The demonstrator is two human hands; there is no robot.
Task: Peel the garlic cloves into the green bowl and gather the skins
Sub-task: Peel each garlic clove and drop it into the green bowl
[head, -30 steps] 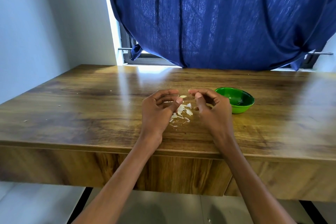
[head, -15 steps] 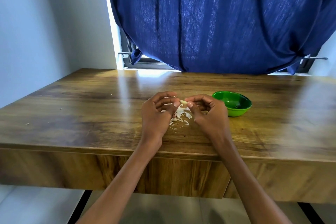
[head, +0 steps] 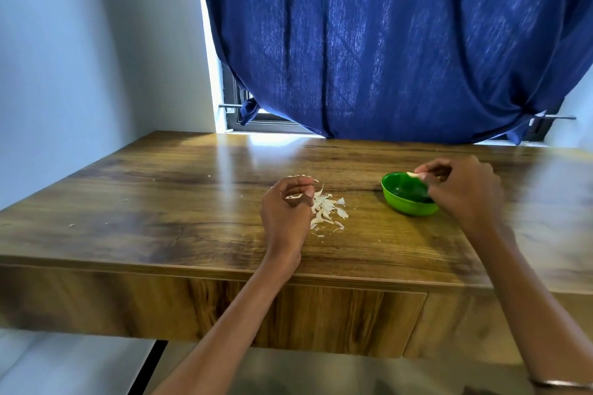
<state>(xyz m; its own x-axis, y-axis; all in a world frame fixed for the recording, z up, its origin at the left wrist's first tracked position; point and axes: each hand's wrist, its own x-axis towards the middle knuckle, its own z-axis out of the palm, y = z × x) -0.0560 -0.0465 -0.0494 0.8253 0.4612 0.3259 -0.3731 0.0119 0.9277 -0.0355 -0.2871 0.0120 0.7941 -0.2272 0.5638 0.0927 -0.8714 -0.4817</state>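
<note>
- A few tiny pale flecks [head: 71, 225] lie scattered at 9 o'clock on the wooden table [head: 167, 208], well apart from everything else.
- The left hand [head: 285, 212] rests near the table's middle with its fingers curled inward; a thin bit of pale skin shows between thumb and fingers, though whether it is truly pinched cannot be told.
- The pile of garlic skins [head: 327, 210] lies on the wood just at 3 o'clock of the left hand, touching its knuckles, with loose slivers trailing toward 6 o'clock.
- The green bowl [head: 405, 199] stands upright at 3 o'clock of the skins, apart from them; what lies in it cannot be made out.
- The right hand [head: 465, 189] reaches over the bowl's rim from 3 o'clock, its thumb and fingertips pinched on a pale garlic clove [head: 414, 174] held above the bowl's far edge at 12 o'clock.
- A blue curtain [head: 401, 42] hangs behind the table at 12 o'clock, with a window frame [head: 234, 112] showing at its lower left corner.
</note>
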